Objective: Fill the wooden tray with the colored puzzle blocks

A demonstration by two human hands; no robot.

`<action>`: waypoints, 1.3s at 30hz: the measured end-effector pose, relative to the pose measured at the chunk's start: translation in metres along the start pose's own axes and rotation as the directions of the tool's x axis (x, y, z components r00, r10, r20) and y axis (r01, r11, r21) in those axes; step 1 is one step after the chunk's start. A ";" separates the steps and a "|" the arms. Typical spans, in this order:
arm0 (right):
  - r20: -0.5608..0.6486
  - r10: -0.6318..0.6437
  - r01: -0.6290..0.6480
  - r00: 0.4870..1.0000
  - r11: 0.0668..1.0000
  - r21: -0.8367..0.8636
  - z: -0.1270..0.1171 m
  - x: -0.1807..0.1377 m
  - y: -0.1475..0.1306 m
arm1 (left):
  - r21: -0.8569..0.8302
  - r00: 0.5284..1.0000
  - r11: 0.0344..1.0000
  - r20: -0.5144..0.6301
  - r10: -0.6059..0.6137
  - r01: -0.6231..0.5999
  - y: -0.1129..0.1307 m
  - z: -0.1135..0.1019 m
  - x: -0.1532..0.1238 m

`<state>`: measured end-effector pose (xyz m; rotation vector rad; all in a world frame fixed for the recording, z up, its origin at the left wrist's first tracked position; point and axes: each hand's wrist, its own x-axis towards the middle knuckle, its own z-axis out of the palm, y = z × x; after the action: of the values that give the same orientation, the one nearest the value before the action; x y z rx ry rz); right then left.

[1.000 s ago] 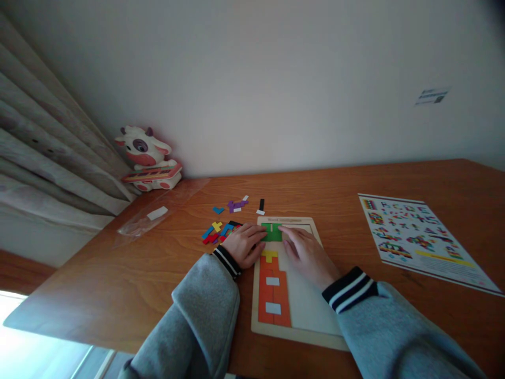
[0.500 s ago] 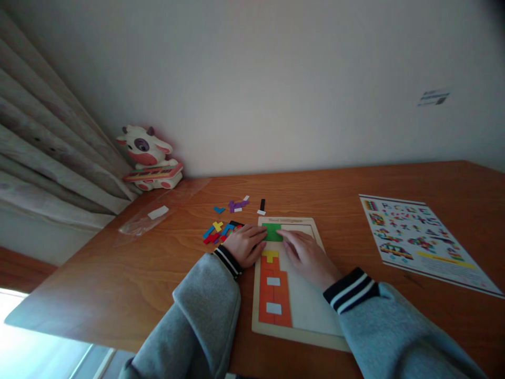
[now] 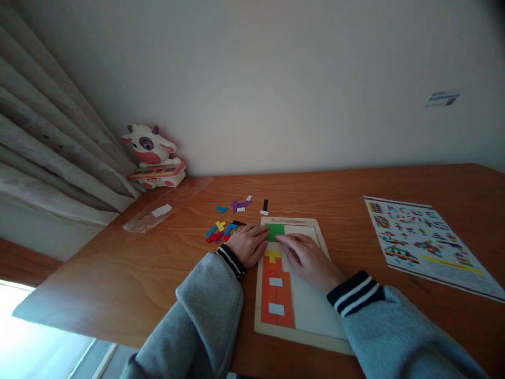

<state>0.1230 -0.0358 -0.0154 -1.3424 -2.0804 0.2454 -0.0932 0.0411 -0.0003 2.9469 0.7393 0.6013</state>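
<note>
A wooden puzzle tray lies in front of me on the brown table. Orange pieces fill its left column, with a yellow piece above them and a green piece at the top left corner. My left hand rests at the tray's left edge, fingers bent and touching the green piece. My right hand lies over the tray with its fingertips pressed on the green piece's lower right edge. Neither hand lifts anything.
Loose coloured pieces lie left of the tray, with purple, blue and black ones farther back. A clear plastic bag and a cow toy sit at the far left by the curtain. A printed pattern sheet lies on the right.
Both hands have shifted slightly while staying on the green piece, which now sits tighter into the tray's top left corner. The view has drifted a little.
</note>
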 end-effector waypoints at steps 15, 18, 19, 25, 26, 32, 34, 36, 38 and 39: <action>-0.167 0.097 -0.092 0.981 0.995 0.037 0.001 0.001 0.008 | 0.159 0.919 0.919 -0.228 -0.321 0.360 -0.047 -0.008 -0.015; -0.158 0.131 -0.125 0.979 0.991 0.046 -0.001 0.001 0.017 | 0.104 0.966 0.970 -0.166 -0.199 0.218 -0.048 -0.012 -0.017; -0.149 0.138 -0.132 0.979 0.990 0.052 -0.003 0.000 0.021 | 0.094 0.971 0.977 -0.158 -0.177 0.193 -0.047 -0.013 -0.017; -0.191 0.159 -0.152 0.969 0.987 0.050 -0.013 -0.002 0.045 | 0.058 0.989 0.988 -0.048 -0.138 0.141 -0.050 -0.028 -0.025; -0.195 0.161 -0.156 0.968 0.987 0.040 -0.014 -0.003 0.046 | 0.041 0.991 0.991 -0.016 -0.130 0.131 -0.052 -0.031 -0.027; -0.161 0.147 -0.156 0.976 0.987 -0.047 -0.014 -0.003 0.043 | 0.001 0.986 0.986 0.021 -0.166 0.166 -0.060 -0.035 -0.035; -0.172 0.136 -0.147 0.976 0.988 -0.051 -0.014 -0.003 0.041 | -0.017 0.986 0.986 0.019 -0.163 0.163 -0.061 -0.032 -0.034; -0.184 0.122 -0.134 0.975 0.990 -0.052 -0.014 -0.002 0.040 | -0.031 0.985 0.985 0.016 -0.171 0.172 -0.062 -0.031 -0.034; -0.182 0.113 -0.125 0.977 0.991 -0.055 -0.015 -0.001 0.039 | -0.049 0.980 0.978 0.020 -0.200 0.201 -0.064 -0.030 -0.033; -0.181 0.113 -0.125 0.977 0.991 -0.056 -0.015 -0.001 0.038 | -0.062 0.975 0.974 0.024 -0.219 0.220 -0.065 -0.029 -0.032</action>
<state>0.1610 -0.0222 -0.0222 -1.4761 -1.8777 0.1023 -0.1595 0.0826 0.0062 2.7564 1.0059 0.5691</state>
